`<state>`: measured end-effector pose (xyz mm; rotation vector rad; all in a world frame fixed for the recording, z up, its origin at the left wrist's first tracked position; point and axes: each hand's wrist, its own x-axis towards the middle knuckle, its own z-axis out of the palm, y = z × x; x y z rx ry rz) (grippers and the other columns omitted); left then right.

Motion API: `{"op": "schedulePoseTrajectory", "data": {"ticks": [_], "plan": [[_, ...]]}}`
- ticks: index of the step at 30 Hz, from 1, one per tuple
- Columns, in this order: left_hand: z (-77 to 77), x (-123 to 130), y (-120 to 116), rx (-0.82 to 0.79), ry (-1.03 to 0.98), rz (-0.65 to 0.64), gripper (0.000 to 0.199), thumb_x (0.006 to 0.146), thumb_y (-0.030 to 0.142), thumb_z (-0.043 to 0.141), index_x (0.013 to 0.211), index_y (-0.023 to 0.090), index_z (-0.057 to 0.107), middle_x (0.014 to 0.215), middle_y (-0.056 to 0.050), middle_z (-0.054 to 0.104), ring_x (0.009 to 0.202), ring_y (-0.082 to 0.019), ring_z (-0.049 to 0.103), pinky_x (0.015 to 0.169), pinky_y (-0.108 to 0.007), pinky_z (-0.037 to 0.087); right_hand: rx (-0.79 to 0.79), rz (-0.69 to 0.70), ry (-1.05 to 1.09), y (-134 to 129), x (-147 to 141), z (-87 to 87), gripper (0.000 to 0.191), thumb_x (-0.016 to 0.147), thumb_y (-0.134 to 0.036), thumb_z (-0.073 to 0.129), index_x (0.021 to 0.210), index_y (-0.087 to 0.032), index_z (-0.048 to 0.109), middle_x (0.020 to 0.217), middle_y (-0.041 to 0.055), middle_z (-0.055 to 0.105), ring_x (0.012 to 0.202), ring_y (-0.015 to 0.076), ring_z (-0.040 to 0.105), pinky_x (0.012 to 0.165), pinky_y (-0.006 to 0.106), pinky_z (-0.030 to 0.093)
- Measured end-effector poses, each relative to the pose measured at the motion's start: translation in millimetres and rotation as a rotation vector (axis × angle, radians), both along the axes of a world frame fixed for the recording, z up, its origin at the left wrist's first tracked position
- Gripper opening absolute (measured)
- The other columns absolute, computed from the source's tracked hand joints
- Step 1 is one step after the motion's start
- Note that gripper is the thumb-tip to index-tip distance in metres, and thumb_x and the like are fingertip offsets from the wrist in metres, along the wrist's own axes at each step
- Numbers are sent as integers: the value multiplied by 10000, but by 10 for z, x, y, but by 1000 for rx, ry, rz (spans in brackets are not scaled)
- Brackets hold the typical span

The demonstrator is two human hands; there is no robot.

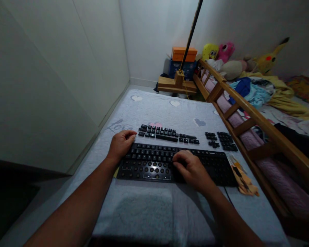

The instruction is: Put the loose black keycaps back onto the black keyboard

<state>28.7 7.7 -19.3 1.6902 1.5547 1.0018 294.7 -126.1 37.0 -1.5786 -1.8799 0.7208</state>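
Note:
A black keyboard lies on a light blue cloth with heart prints; its upper rows carry keycaps, while the lower rows show bare round key seats. Loose black keycaps are laid out in rows behind it, with more keycaps grouped at the right. My left hand is at the keyboard's upper left corner, near the loose caps, fingertips pinched on something I cannot make out. Over the middle of the keyboard is my right hand, its thumb and index finger brought together at the keys; what they hold is hidden.
An orange glove and small tools lie right of the keyboard, by its cable. A wooden bed rail runs along the right side. Behind the cloth-covered surface stand a wooden stand with a pole and an orange box.

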Motion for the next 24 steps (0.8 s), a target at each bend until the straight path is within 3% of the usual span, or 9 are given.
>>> {"op": "schedulePoseTrajectory", "data": {"ticks": [6,17,24], "plan": [[12,5,1,3,0,-2,327,749,392,583,919,167,749,900,-57,746,817,-203,668,785,-310,515,118,-49,-131,-110,-173,-250,156,817,-42,588,815,-196,612,913,42,634,931,215,509,824,371,365],[15,2,-10,5,4,4,310,753,389,593,919,181,752,898,-52,751,825,-208,674,791,-318,518,251,-179,-212,-137,-184,-330,121,848,-134,614,831,-235,678,997,62,616,987,250,484,832,416,360],[32,8,-15,-3,1,4,300,755,376,594,914,174,748,914,-55,749,832,-205,670,809,-324,519,317,-147,-246,-120,-189,-372,153,869,-126,599,843,-245,690,920,45,623,930,227,493,797,389,359]]}}
